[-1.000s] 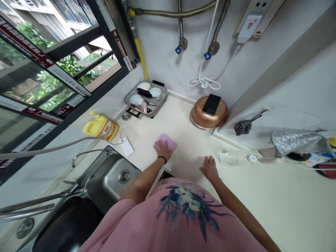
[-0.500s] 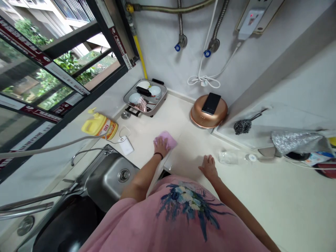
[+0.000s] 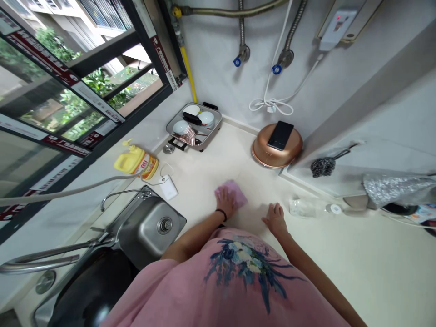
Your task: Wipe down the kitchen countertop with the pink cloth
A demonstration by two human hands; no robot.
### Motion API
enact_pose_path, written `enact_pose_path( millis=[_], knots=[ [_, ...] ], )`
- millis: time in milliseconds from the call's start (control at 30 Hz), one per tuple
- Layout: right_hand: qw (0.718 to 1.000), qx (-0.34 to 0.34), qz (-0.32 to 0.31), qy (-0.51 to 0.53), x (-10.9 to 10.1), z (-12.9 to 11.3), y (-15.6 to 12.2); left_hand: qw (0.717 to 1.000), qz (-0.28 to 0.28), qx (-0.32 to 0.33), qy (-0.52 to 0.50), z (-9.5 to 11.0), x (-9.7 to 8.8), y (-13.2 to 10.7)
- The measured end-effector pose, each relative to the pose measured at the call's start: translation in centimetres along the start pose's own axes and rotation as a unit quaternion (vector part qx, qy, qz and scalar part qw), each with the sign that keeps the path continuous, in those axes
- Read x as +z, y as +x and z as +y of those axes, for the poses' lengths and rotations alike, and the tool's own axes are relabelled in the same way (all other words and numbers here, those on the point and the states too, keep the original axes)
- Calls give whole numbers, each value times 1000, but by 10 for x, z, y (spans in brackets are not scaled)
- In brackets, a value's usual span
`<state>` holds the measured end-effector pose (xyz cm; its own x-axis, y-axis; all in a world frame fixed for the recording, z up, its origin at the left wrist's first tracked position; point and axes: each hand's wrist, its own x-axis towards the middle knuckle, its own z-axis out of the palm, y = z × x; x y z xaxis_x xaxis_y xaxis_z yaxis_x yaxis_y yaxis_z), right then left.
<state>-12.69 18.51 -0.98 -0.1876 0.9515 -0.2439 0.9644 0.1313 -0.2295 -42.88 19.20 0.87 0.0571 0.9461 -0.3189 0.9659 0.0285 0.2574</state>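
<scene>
The cloth (image 3: 240, 194) lies on the counter (image 3: 235, 159), under my flat, spread left hand (image 3: 225, 201). My right hand (image 3: 275, 221), half curled, empty, has a jar (image 3: 302, 207) just right; sink (image 3: 141, 227) left, jug (image 3: 134, 161) far left, basin (image 3: 261, 147) far.

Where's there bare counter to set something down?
Between pan and basin, beyond the cloth, the counter looks bare; so does a broad stretch right of the right hand, nearer than the jar. Crowded: beside the sink, where jug and white box sit close.
</scene>
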Motion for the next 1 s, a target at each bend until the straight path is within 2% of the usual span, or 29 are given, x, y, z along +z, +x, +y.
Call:
enact_pose_path(
  millis=[100, 133, 200, 267, 333, 433, 500, 567, 667, 800, 900, 1000],
  knots=[
    [1000, 4, 7, 8, 0, 0, -1, 988, -15, 152, -8, 25, 23, -16],
    [1000, 6, 12, 17, 0, 1, -1, 984, -19, 176, -10, 25, 25, -18],
    [999, 5, 25, 37, 2, 2, -1, 984, -21, 176, -10, 14, 18, -16],
    [998, -1, 35, 48, 3, 3, -1, 994, -19, 103, -8, -12, -2, -6],
    [998, -7, 41, 46, 4, 4, -1, 1000, -10, -17, -4, -49, -33, 7],
    [998, -12, 45, 42, 5, 5, 0, 988, 11, -154, 2, -104, -79, 25],
    [998, -14, 45, 42, 6, 6, 1, 982, 25, -187, 6, -129, -99, 32],
    [998, -8, 41, 39, 6, 7, 2, 981, 34, -190, 8, -140, -108, 39],
    [999, 2, 30, 30, 7, 8, 1, 984, 36, -176, 1, -132, -104, 47],
    [999, -12, 33, 21, 7, 10, 0, 989, 35, -141, -16, -102, -87, 53],
    [998, -23, 45, 26, 8, 13, 1, 993, 29, -107, -27, -66, -67, 46],
    [998, -23, 54, 37, 9, 15, 2, 999, 11, 12, -38, -18, -31, 26]
  ],
)
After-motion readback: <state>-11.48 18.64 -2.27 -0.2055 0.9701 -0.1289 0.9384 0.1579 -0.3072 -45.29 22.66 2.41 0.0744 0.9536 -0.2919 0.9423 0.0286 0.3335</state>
